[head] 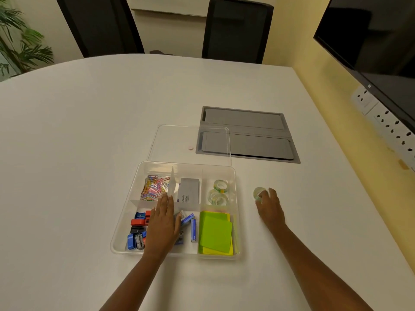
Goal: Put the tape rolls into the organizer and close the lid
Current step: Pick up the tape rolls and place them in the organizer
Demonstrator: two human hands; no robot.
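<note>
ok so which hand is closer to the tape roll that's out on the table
Right. The right hand has its fingertips on the loose tape roll; the left hand lies flat over the organizer, well to its left.

Grey cable hatch set flush in my white table, two black chairs pushed in across from me, a leafy plant far left, dark monitor above wall sockets.

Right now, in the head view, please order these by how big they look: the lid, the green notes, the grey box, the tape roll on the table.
1. lid
2. green notes
3. grey box
4. tape roll, partly covered by the right hand
</note>
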